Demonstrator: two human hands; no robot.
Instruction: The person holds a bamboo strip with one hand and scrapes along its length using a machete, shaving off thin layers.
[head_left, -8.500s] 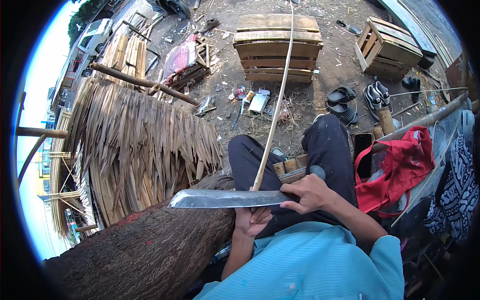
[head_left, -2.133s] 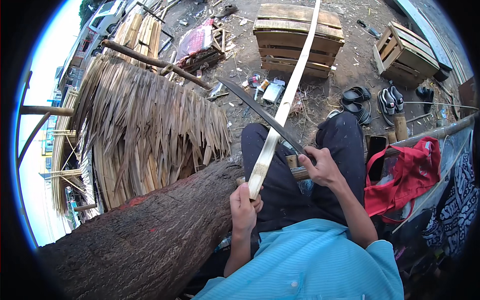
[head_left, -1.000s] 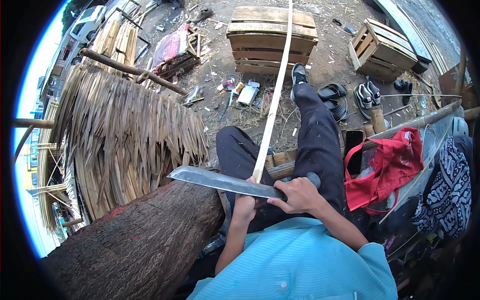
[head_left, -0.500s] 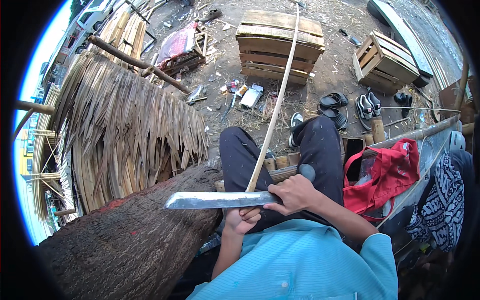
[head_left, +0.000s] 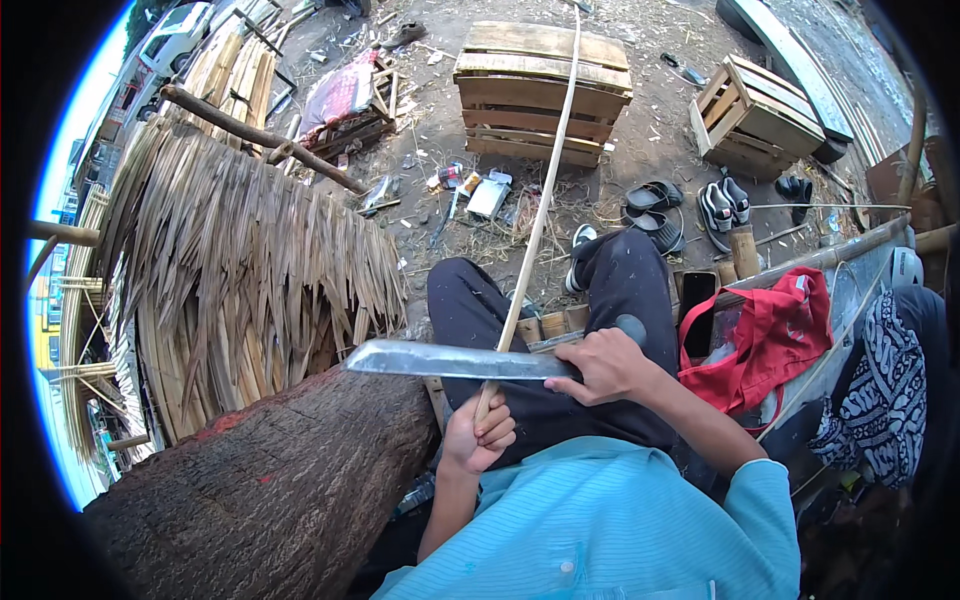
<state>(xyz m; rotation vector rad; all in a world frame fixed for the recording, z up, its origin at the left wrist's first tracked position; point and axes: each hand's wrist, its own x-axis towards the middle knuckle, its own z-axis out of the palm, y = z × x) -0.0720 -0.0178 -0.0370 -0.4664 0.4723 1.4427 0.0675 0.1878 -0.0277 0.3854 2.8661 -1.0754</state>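
My left hand [head_left: 478, 432] is closed around the near end of a long, pale bamboo strip [head_left: 541, 212], which runs away from me between my knees toward the wooden crate. In my right hand [head_left: 603, 367] is a machete [head_left: 440, 360], gripped at its handle, with the rounded handle end showing beyond my fist. The wide steel blade points left and lies across the strip, a little beyond my left hand. Part of the strip is hidden under the blade.
A thick dark log [head_left: 270, 490] lies at my left, by a palm-thatch panel [head_left: 240, 230]. Ahead stand a wooden crate [head_left: 540, 105] and a smaller crate [head_left: 760, 115]. Sandals [head_left: 655, 210] and sneakers [head_left: 722, 210] sit on the ground. A red bag [head_left: 760, 345] and a phone [head_left: 697, 310] are at right.
The machete has moved away from me along the strip, with my right hand on it. More of the strip now shows between the blade and my left hand, which keeps its grip.
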